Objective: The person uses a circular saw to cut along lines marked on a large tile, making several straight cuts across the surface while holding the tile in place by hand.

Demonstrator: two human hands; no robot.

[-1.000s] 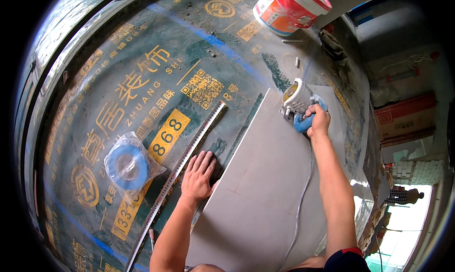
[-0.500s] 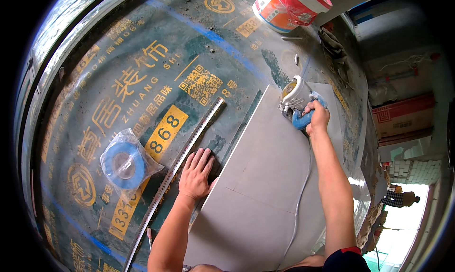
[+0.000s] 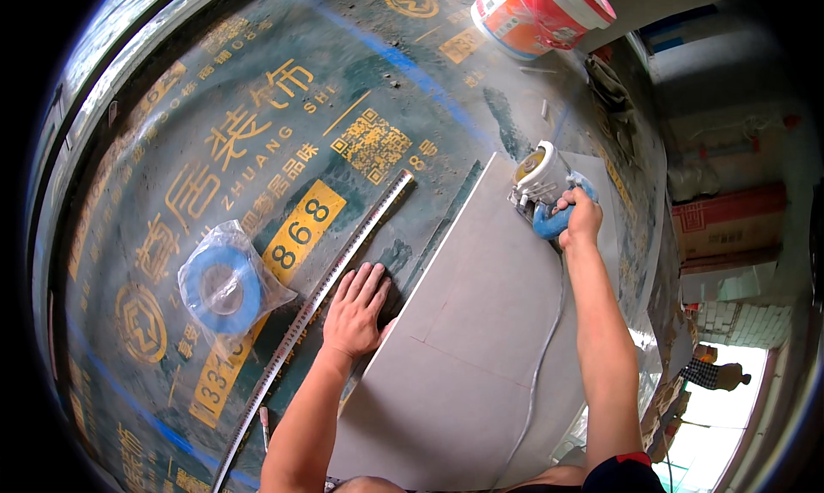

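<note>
My left hand [image 3: 354,311] lies flat on the printed floor sheet with fingers stretched out, its thumb side at the left edge of a large grey tile [image 3: 472,321]. A thin reddish line with a corner is marked on that tile. In my right hand [image 3: 583,216] is the blue handle of a handheld tile saw [image 3: 534,180], at the tile's far end. Its round blade shows under a pale guard; I cannot tell whether it spins. The saw's grey cord [image 3: 539,368] runs over the tile toward me. Left of my left hand lies a long steel ruler [image 3: 371,223].
A blue tape roll [image 3: 196,291] in clear plastic sits left of the ruler. Beyond the tile stands a red and white bucket [image 3: 549,21]. Near my left forearm lies a slim pen-like stick [image 3: 264,424]. A person [image 3: 717,375] is far right, past a red box [image 3: 730,218].
The whole view has shifted slightly. Both hands keep their places, and the saw stays at the tile's far end.
</note>
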